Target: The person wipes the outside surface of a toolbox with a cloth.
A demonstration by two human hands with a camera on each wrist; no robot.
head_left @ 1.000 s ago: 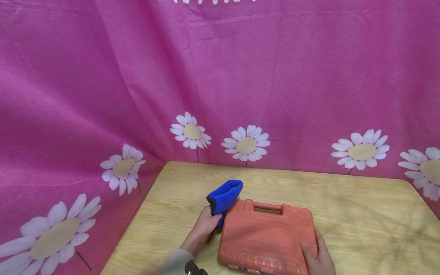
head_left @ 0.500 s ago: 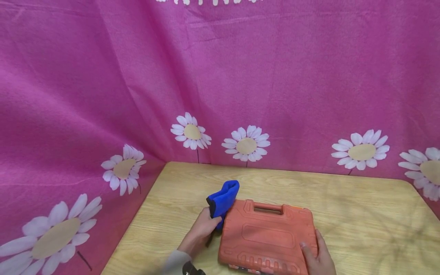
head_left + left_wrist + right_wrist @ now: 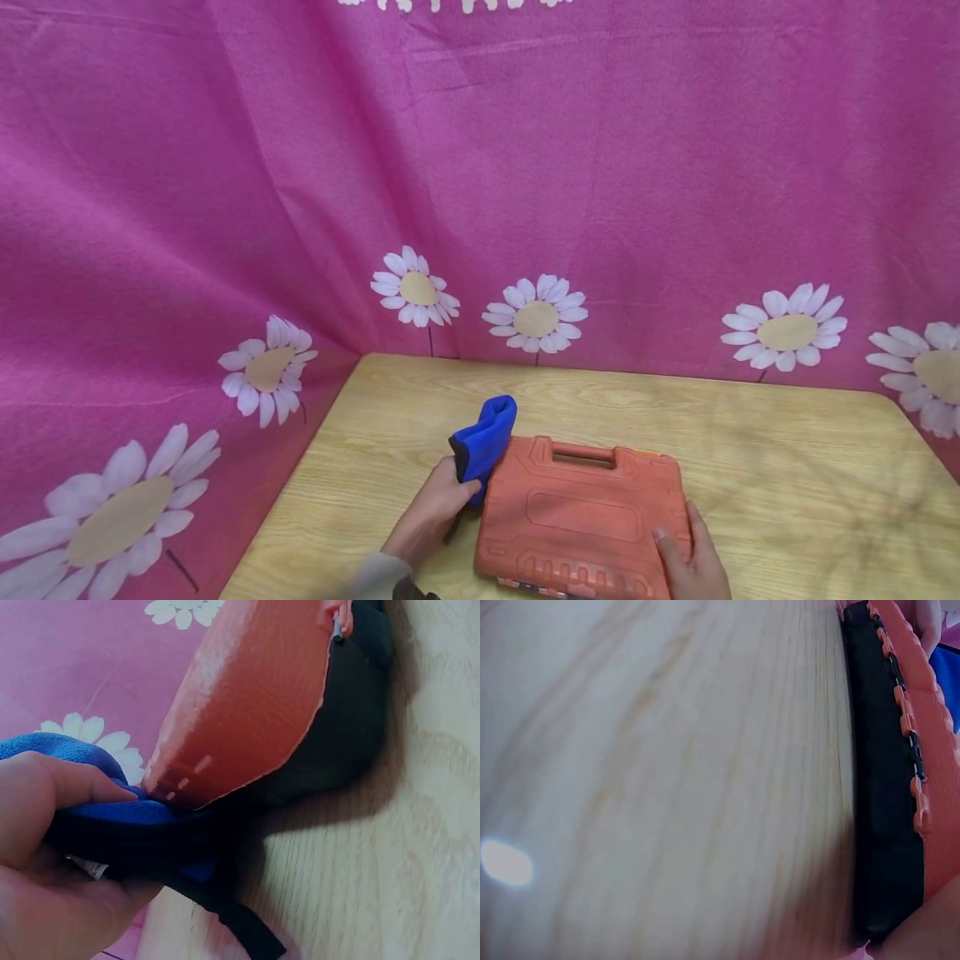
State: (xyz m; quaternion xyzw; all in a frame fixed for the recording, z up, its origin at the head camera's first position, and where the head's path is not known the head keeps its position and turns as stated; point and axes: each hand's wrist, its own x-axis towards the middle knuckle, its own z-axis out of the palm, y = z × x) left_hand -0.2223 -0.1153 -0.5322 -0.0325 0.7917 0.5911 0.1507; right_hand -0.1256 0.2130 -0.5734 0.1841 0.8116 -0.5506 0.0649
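Note:
A red plastic case (image 3: 583, 512) with a carry handle lies flat on the table; its lower half is black in the left wrist view (image 3: 345, 712). My left hand (image 3: 438, 500) pinches a folded blue cloth (image 3: 483, 437) with a dark edge, held against the case's left side. In the left wrist view the thumb of my left hand (image 3: 67, 847) lies over the cloth (image 3: 142, 810), and a black strap (image 3: 251, 930) hangs below it. At the case's right side, my right hand (image 3: 693, 558) grips the edge, thumb on top.
The wooden table (image 3: 795, 467) extends behind and to both sides of the case. A pink curtain (image 3: 637, 167) printed with white daisies hangs along the table's back and left sides.
My left hand has shifted slightly left and toward the near edge, and the top of the blue cloth has moved left with it. The case and my right hand have stayed almost still.

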